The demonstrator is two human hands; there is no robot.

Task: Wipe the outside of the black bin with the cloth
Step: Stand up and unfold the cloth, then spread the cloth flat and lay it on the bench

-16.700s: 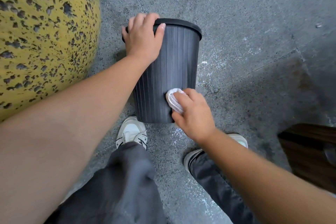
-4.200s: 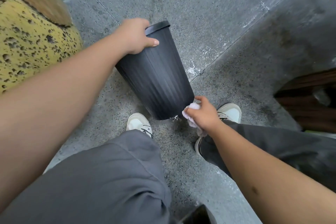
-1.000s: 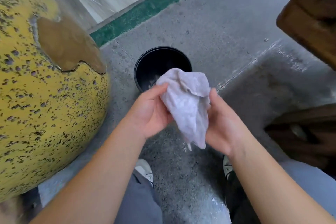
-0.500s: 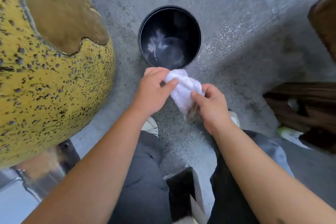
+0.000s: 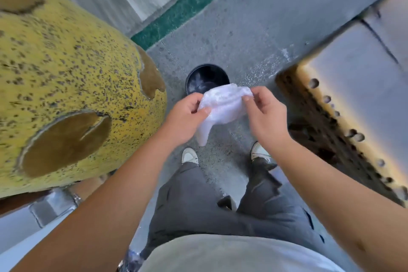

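Observation:
The black bin (image 5: 204,77) stands upright on the grey floor ahead of my feet, seen from above with its open mouth towards me; its near rim is hidden behind the cloth. The white cloth (image 5: 223,106) is held up in the air between both hands, spread out with one corner hanging down. My left hand (image 5: 187,115) pinches its left edge and my right hand (image 5: 262,110) pinches its right upper edge. Neither hand touches the bin.
A large yellow speckled rounded object (image 5: 66,86) with brown patches fills the left side, close to the bin. A rusty brown edge with holes (image 5: 326,117) runs along the right. A green strip (image 5: 187,4) crosses the floor beyond. My shoes (image 5: 189,155) stand below the cloth.
The view has risen, so the bin looks smaller and farther. The cloth, bunched between my hands half a second ago, is now pulled wider apart. Earlier the hands held and wiped the bin.

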